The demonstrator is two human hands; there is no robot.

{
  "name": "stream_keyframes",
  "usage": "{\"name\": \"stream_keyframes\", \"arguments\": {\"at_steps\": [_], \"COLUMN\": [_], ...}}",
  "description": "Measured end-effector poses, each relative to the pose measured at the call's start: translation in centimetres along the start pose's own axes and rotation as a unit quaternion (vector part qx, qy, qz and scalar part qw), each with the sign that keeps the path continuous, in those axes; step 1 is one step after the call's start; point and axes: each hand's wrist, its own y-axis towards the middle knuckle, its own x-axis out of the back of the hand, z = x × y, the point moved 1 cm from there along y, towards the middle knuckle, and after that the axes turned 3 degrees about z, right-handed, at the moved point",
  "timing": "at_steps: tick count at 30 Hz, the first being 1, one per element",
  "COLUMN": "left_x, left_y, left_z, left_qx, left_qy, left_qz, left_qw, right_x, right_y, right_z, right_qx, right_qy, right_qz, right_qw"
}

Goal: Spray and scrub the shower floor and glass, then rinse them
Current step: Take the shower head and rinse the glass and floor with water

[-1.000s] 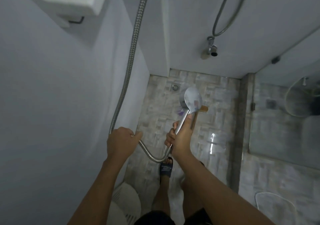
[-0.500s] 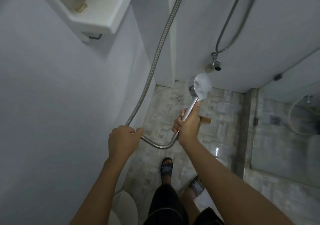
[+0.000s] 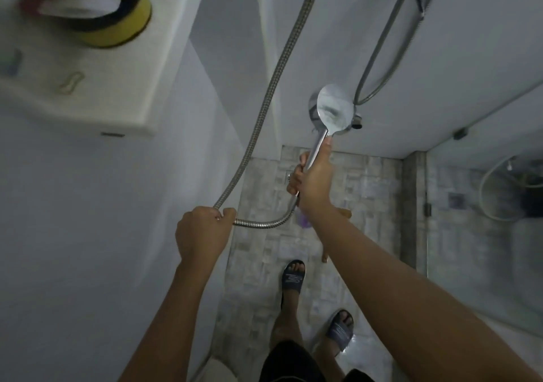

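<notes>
While held up high, gripped at the handle by the right hand (image 3: 313, 180), fingers curled tight: the shower head (image 3: 335, 111). Lower and left of it, left hand (image 3: 202, 231) closed round the metal hose (image 3: 264, 111). Under both hands, grey shower floor (image 3: 367, 205). Right of the right hand, glass (image 3: 484, 205), cut off at the edge. Above the left hand, a shelf (image 3: 164, 43) with a blurry yellow and black thing (image 3: 117, 29). Behind the right arm, something purple (image 3: 304, 220), mostly hidden.

Shower head (image 3: 335, 109) in right hand (image 3: 313, 180)
</notes>
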Motion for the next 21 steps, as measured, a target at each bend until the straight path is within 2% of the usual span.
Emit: {"name": "stream_keyframes", "arguments": {"at_steps": [8, 11, 16, 21], "left_x": [0.0, -0.6, -2.4, -3.5], "left_y": [6.9, 8.3, 10.2, 10.9], "left_z": [-2.9, -4.6, -7.7, -9.6], "left_qx": [-0.02, -0.037, -0.054, -0.071], "left_qy": [0.05, 0.044, 0.043, 0.039], "left_qz": [0.033, 0.046, 0.064, 0.077], "left_qw": [0.998, 0.997, 0.996, 0.994], "right_x": [-2.6, -2.3, -1.3, 0.1], "right_y": [5.4, 7.0, 9.0, 9.6], "right_z": [2.4, 4.1, 7.1, 8.3], "right_qx": [0.017, 0.042, 0.078, 0.075], "right_qy": [0.018, 0.05, 0.035, 0.035], "right_qz": [-0.029, -0.056, -0.067, -0.075], "right_qw": [0.999, 0.996, 0.994, 0.994]}}
